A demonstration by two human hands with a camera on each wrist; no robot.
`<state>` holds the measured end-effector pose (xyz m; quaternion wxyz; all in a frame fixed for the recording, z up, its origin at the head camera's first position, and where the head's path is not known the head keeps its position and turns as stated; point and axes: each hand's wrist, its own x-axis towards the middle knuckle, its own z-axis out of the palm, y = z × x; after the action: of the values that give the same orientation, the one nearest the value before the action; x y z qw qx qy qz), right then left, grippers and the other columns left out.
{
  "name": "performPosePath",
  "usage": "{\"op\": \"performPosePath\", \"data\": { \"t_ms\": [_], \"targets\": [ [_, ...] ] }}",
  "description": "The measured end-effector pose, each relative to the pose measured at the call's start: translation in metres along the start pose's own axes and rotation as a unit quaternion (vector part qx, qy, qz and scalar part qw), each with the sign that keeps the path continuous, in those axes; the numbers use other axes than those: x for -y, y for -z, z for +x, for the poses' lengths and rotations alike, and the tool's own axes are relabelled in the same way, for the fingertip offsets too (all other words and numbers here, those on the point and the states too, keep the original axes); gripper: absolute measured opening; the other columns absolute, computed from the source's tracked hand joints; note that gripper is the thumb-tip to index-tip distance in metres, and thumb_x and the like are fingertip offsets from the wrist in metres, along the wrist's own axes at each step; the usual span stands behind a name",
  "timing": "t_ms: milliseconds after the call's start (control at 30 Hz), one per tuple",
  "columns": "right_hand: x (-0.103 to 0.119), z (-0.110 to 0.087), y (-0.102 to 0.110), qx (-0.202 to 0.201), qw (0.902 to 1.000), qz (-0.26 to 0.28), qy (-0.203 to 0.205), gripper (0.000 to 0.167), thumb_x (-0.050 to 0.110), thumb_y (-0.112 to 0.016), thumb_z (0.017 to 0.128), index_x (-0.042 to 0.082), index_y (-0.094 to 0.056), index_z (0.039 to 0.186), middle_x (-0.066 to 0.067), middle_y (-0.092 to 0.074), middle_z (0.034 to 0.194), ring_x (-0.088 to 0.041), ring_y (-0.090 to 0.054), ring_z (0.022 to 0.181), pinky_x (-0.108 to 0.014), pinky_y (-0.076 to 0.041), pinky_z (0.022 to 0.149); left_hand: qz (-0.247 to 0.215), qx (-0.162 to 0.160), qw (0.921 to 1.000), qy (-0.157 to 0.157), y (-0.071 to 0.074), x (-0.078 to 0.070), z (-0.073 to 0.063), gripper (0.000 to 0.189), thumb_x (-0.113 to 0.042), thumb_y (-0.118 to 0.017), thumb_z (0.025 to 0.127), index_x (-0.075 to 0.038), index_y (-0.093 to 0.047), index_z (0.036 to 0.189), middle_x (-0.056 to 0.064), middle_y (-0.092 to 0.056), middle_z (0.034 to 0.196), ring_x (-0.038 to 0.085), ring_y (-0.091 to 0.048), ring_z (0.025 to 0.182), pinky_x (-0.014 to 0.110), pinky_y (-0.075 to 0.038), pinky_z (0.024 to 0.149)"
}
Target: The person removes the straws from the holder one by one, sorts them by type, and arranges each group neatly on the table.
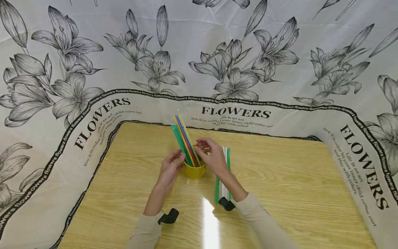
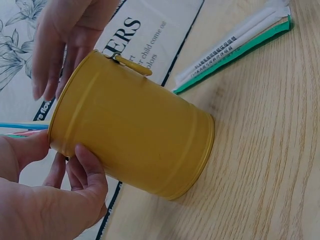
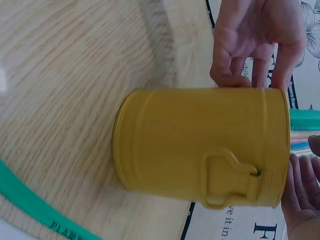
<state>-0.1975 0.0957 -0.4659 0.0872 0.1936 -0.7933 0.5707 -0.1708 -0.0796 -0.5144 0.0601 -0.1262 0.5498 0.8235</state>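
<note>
Yellow pail [image 1: 194, 173] is sitting on tbl [image 1: 280, 173]: L hand [image 1: 169, 170] is gripping its rim, coloured straws [image 1: 186, 138] are leaning L inside, R hand [image 1: 214, 159] is curving by them, can't tell if pinching any. Bracing pail prob. prevents tipping while adjusting straws.

The bucket [image 1: 194, 173] stands on the table [image 1: 295, 180], with straws [image 1: 186, 140] in it leaning toward its back left. The left hand [image 1: 170, 167] is at the bucket's left rim, the right hand [image 1: 214, 157] at its right. Packets [image 1: 217, 190] lie to the bucket's right, and the cloth [image 1: 174, 74] hangs behind it.
</note>
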Motion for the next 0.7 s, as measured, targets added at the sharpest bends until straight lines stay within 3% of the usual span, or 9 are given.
{"op": "performPosePath", "data": {
  "t_ms": [367,533,700],
  "targets": [
    [-0.008,0.002,-0.024,0.021,0.9994,0.012,0.024,0.026,0.006,-0.074,0.096,-0.005,-0.068,0.118,-0.017,-0.071,0.106,-0.028,-0.07,0.091,-0.039,-0.06,0.079,0.002,0.012,0.9999,0.002,0.0,-0.001,-0.001,0.039,-0.009,-0.062,0.104,0.003,-0.055,0.141,0.007,-0.053,0.118,0.013,-0.058,0.094,0.03,-0.052,0.088],
    [-0.005,0.004,-0.037,0.024,0.9991,-0.014,0.032,0.023,0.005,-0.074,0.095,-0.003,-0.068,0.116,-0.014,-0.069,0.103,-0.025,-0.068,0.088,-0.033,-0.06,0.076,-0.002,0.02,0.9998,0.001,0.002,-0.001,-0.002,0.039,-0.007,-0.06,0.104,0.002,-0.054,0.141,0.009,-0.05,0.124,0.013,-0.058,0.095,0.027,-0.052,0.085],
    [-0.002,0.006,-0.047,-0.007,0.9975,-0.061,0.035,0.02,0.003,-0.078,0.091,-0.002,-0.07,0.109,-0.014,-0.07,0.098,-0.023,-0.068,0.081,-0.029,-0.059,0.07,-0.005,0.021,0.9998,0.003,0.002,-0.002,-0.003,0.04,-0.004,-0.059,0.103,0.004,-0.051,0.142,0.012,-0.048,0.131,0.013,-0.058,0.097,0.025,-0.051,0.083]
  ]
}}
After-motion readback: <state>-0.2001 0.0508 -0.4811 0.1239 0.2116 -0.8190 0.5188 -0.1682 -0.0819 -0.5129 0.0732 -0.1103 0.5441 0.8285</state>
